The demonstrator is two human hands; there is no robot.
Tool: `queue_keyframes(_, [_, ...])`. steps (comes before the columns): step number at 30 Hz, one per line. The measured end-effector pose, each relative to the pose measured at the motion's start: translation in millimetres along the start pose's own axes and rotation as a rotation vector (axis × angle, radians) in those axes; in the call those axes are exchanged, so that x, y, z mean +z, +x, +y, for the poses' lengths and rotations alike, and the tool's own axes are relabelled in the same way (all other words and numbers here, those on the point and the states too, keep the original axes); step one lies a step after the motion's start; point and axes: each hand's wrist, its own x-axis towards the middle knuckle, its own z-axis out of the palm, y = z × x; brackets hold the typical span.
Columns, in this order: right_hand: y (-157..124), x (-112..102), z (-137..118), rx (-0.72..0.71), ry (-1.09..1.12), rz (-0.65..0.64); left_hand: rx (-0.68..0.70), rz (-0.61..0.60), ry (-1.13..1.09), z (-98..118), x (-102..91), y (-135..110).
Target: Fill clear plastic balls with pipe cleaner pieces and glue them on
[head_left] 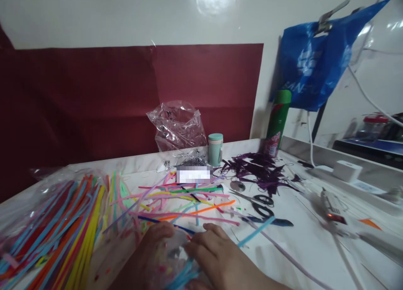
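Note:
My left hand (154, 244) curls around the side of a clear plastic bag or tub (170, 256) with small coloured bits in it; blur keeps me from telling which it is. Close beside it, my right hand (217, 254) is bent over the plastic, fingertips at its edge. Light blue pipe cleaners (185, 277) run under the right fingers and seem gripped there. One light blue strand (256, 231) sticks out beyond that hand to the right. Just past both hands lie loose pipe cleaners (195, 214) in pink, orange, blue and green.
Bundled pipe cleaners (85, 223) fill the left side. Scissors (262, 204), purple shreds (261, 170) and a mint-lidded jar (215, 149) are farther back. A glue gun (333, 208) lies right, near a white adapter (347, 171). A green spray can (278, 122) stands below a blue bag (315, 63).

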Motion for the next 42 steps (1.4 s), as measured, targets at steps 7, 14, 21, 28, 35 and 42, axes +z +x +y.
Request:
queue_keyframes(7, [-2.1, 2.1, 0.7, -0.042, -0.051, 0.018, -0.017, 0.047, 0.004, 9.3, 1.7, 0.2])
queue_keyframes(14, [3.8, -19.8, -10.0, 0.17, -0.018, -0.118, 0.079, -0.015, 0.006, 16.4, 0.4, 3.3])
queue_keyframes(21, [5.4, -28.3, -18.1, 0.28, 0.13, -0.169, 0.011, -0.072, -0.051, 28.1, 0.4, 5.4])
queue_keyframes(28, [-1.7, -27.9, -18.1, 0.266, 0.181, -0.135, -0.038, -0.078, -0.129, 40.1, -0.6, 6.8])
queue_keyframes(35, [-1.6, -24.8, -21.4, 0.345, 0.262, -0.113, -0.034, -0.085, -0.158, 54.7, -2.2, 5.8])
queue_keyframes(42, [-0.5, -20.4, -24.4, 0.566, 0.427, -0.118, -0.01, -0.099, -0.166, 59.1, 0.1, 5.3])
